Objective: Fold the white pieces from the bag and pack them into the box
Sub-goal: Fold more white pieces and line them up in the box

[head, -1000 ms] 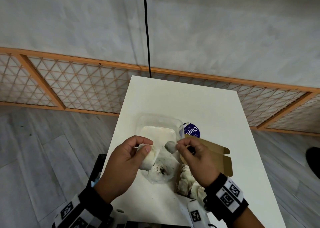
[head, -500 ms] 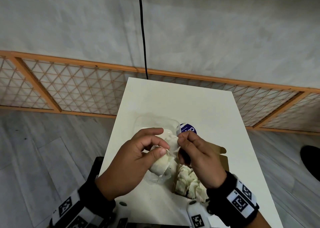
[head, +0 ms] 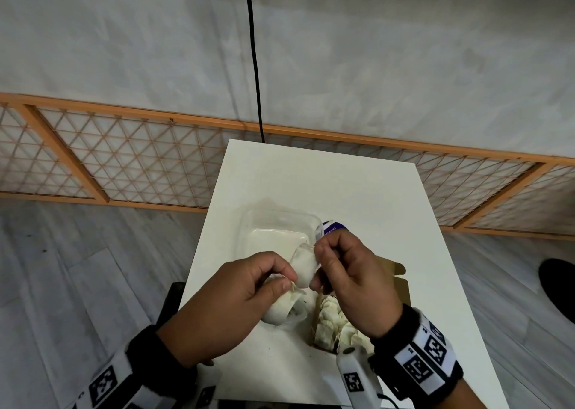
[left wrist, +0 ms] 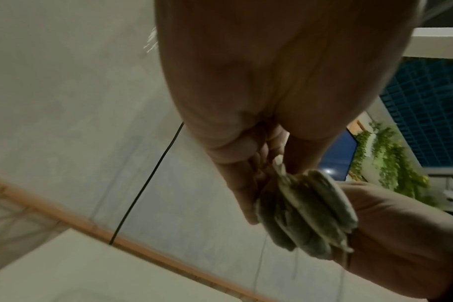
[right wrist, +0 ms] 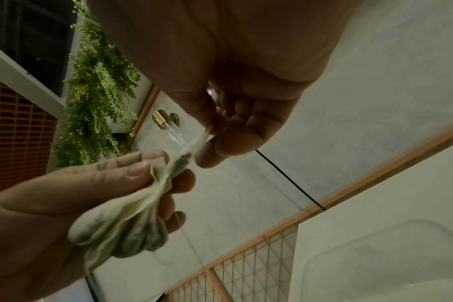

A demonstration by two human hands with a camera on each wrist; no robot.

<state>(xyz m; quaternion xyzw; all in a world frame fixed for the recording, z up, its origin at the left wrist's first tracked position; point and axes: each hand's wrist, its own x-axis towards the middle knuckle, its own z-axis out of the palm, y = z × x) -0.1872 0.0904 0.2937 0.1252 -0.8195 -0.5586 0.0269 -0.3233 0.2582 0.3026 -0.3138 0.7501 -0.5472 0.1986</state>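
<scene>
Vs 0.5 s ago: both hands sit slightly lower over the counter [head: 342,190], grip unchanged. Left hand [head: 224,302] fingers curl round the clear bag [head: 284,310] of white pieces [left wrist: 308,214]; count unreadable. Right hand [head: 351,281] pinches 1 white piece [head: 303,267]. 1 tray [head: 280,225]. 1 box [head: 401,287], partly hidden, holds folded pieces [head: 333,321].

White pieces [head: 303,267], seemingly brown box [head: 401,287]
</scene>
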